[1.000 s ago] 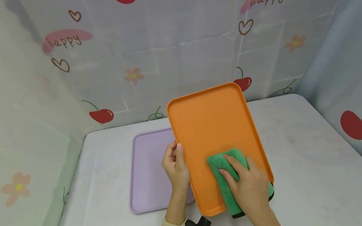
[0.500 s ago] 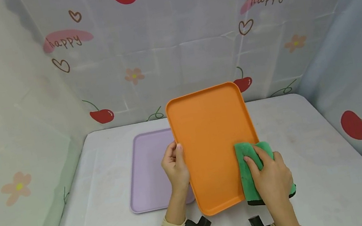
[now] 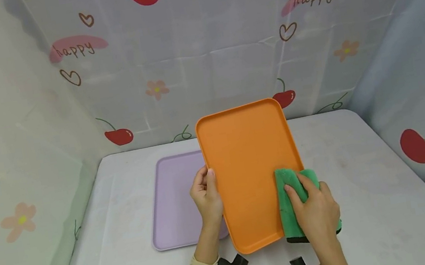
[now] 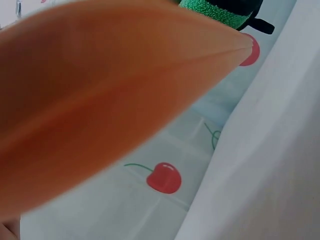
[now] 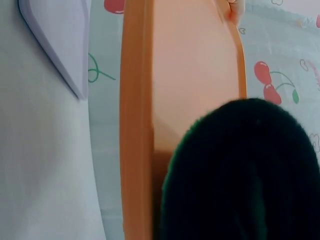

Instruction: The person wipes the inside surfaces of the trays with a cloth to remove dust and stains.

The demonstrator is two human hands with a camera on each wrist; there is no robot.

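Note:
An orange rectangular tray [image 3: 248, 164] is held up at a tilt above the table, its inner face toward the head camera. My left hand [image 3: 207, 196] grips its left rim, thumb on the front side. On the lower right edge of the tray lies a folded green cloth [image 3: 289, 213] with a dark border, and my right hand [image 3: 319, 213] holds it there, fingers bent over it. The right wrist view has the dark folded cloth [image 5: 240, 170] against the tray [image 5: 197, 65]. In the left wrist view the blurred tray [image 4: 100, 95] hides most of the hand.
A light purple tray [image 3: 177, 198] lies flat on the white table [image 3: 126, 220], partly behind the orange tray and left arm. Curtains printed with cherries [image 3: 119, 137] enclose the table at the back and sides.
My right hand has slid the green cloth from the tray's lower middle to its right edge, then shifted slightly back left. My left hand stays on the left rim; the tray barely moves.

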